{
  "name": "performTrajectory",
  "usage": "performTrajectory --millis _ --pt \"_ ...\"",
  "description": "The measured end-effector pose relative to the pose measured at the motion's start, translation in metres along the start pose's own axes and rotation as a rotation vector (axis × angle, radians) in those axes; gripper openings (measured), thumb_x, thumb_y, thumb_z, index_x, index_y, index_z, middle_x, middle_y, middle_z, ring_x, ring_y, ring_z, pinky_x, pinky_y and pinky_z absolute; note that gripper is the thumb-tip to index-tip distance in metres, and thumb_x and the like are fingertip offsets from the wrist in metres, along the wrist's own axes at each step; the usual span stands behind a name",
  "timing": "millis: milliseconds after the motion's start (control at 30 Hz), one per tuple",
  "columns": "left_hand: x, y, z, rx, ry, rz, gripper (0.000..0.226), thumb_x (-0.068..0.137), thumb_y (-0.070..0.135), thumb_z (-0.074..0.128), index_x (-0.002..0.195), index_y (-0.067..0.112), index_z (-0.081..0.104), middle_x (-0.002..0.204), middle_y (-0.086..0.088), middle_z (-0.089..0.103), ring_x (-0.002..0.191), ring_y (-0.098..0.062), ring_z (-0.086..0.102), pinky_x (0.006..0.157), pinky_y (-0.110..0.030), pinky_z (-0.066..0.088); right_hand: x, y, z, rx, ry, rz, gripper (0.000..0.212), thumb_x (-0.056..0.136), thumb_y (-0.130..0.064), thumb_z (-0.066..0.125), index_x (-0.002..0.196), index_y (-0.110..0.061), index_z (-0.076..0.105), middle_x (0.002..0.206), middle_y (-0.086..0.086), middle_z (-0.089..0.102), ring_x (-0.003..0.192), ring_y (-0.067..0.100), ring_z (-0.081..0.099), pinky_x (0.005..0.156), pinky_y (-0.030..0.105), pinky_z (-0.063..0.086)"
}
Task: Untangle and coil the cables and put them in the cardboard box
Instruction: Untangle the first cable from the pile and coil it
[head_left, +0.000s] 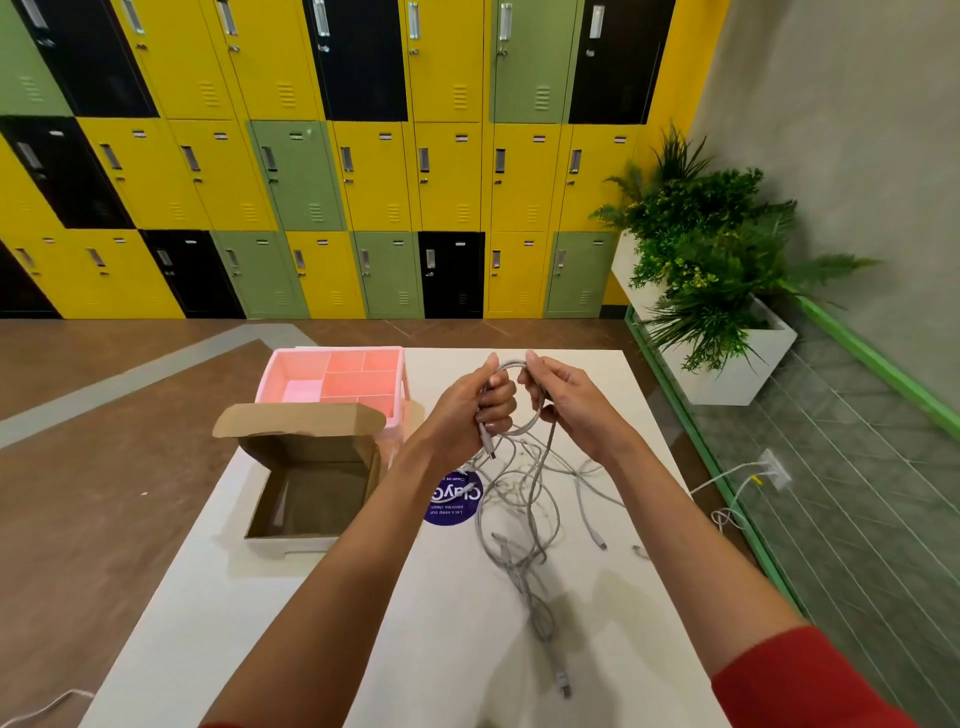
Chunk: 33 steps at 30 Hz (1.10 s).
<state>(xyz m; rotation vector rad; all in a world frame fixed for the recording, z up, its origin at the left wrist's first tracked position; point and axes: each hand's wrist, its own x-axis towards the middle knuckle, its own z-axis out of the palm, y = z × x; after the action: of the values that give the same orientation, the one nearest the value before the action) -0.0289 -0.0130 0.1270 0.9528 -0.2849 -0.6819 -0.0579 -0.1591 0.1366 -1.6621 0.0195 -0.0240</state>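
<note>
both hands raised above table (415, 623), shaping small loop in held cable (511, 367). left hand (483, 410): fingers (496, 402) curled round gathered loop, plug end dangling below fist, likely so turns stay stacked. right hand (566, 400): thumb and fingers pinching loop top, probably guiding next turn. slack drops into cable tangle (524, 519) on table, not yet sorted. cardboard box (311, 457) open at left, near hands, nothing visible inside, ready for 1st coil.
</note>
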Motion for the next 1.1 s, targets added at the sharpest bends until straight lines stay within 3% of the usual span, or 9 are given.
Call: performTrajectory --millis 133,233,367,467,600,833,967,1100 --pt "0.000 0.007 -0.004 -0.127 -0.007 0.065 0.039 0.102 0.037 0.031 0.068 0.019 0.036 0.049 0.010 0.025 0.039 -0.002 0.022 0.040 -0.016 0.020 -0.001 0.011 -0.004 -0.064 0.007 -0.023 0.035 0.101 -0.038 0.038 0.087 -0.015 0.061 0.077 -0.002 0.054 0.063 0.007 0.048 0.055 0.019 0.037" --pt "0.002 0.016 -0.005 -0.190 -0.019 0.116 0.039 0.104 0.037 0.027 0.073 0.018 0.041 0.049 0.010 0.020 0.041 -0.004 0.014 0.039 -0.016 0.020 -0.006 0.025 -0.004 -0.071 -0.024 -0.007 0.029 0.103 -0.030 0.037 0.096 -0.010 0.057 0.075 -0.001 0.053 0.060 0.007 0.049 0.053 0.019 0.037" --pt "0.005 0.023 -0.004 -0.099 -0.052 0.127 0.044 0.104 0.036 0.023 0.103 0.008 0.057 0.053 0.007 0.011 0.042 -0.006 0.009 0.038 -0.014 0.019 -0.010 0.033 0.007 -0.189 -0.083 0.137 0.024 0.104 -0.026 0.032 0.099 -0.010 0.050 0.071 0.003 0.050 0.048 0.009 0.043 0.042 0.018 0.032" --pt "0.006 0.020 -0.005 -0.028 -0.057 0.116 0.049 0.104 0.037 0.024 0.128 0.003 0.051 0.049 0.007 0.017 0.037 -0.003 0.018 0.040 -0.014 0.023 -0.011 0.030 0.014 -0.399 -0.153 0.221 0.028 0.104 -0.032 0.030 0.101 -0.009 0.046 0.071 0.004 0.050 0.049 0.012 0.041 0.042 0.021 0.032" --pt "0.005 0.013 -0.008 0.040 -0.024 0.127 0.052 0.104 0.037 0.026 0.140 0.003 0.039 0.050 0.007 0.036 0.038 -0.004 0.029 0.049 -0.016 0.030 -0.015 0.022 0.021 -0.543 -0.292 0.271 0.031 0.104 -0.035 0.029 0.098 -0.010 0.047 0.069 0.003 0.049 0.051 0.012 0.041 0.043 0.021 0.034" --pt "0.004 0.009 -0.009 0.105 0.050 0.142 0.045 0.101 0.036 0.037 0.137 0.010 0.042 0.069 0.005 0.061 0.051 -0.004 0.051 0.057 -0.016 0.044 -0.020 0.009 0.024 -0.671 -0.410 0.258 0.034 0.104 -0.033 0.030 0.093 -0.010 0.052 0.068 0.004 0.049 0.050 0.014 0.039 0.043 0.021 0.034" --pt "0.005 0.010 -0.007 0.193 0.122 0.178 0.030 0.102 0.035 0.036 0.119 0.020 0.056 0.094 -0.002 0.074 0.081 -0.015 0.071 0.093 -0.034 0.049 -0.020 0.003 0.024 -0.720 -0.489 0.218 0.032 0.104 -0.029 0.033 0.090 -0.009 0.055 0.065 0.003 0.049 0.050 0.014 0.039 0.046 0.023 0.034" --pt "0.003 0.007 -0.011 0.367 0.130 0.170 0.036 0.103 0.037 0.034 0.108 0.017 0.063 0.112 -0.005 0.071 0.105 -0.024 0.067 0.100 -0.041 0.043 -0.021 -0.007 0.022 -0.793 -0.520 0.125 0.033 0.103 -0.028 0.038 0.086 -0.011 0.062 0.064 0.001 0.050 0.053 0.014 0.043 0.052 0.021 0.037"
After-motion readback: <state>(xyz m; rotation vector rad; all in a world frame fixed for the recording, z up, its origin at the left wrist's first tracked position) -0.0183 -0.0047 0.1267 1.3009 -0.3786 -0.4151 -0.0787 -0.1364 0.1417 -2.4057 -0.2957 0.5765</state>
